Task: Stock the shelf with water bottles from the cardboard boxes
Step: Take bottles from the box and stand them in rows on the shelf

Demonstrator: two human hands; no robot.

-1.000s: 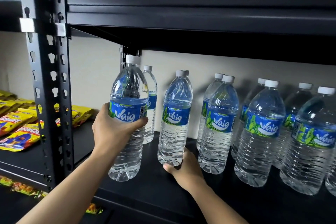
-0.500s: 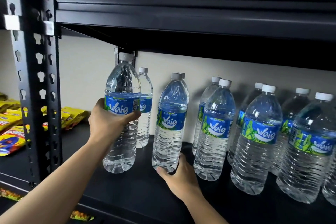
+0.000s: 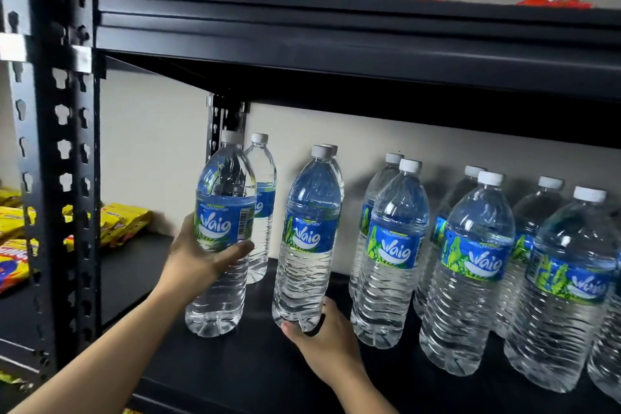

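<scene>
Black metal shelf [image 3: 235,366], pale wall [image 3: 151,151] behind

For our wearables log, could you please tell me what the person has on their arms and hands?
The left forearm and right forearm are bare, no sleeves in frame; the left hand and right hand show no gloves, watch or bracelet.

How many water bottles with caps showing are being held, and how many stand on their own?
Held bottles: 2, one in the left hand, one in the right hand
Free-standing bottles: 8
Total: 10, plus a cut-off bottle at the right edge
</scene>
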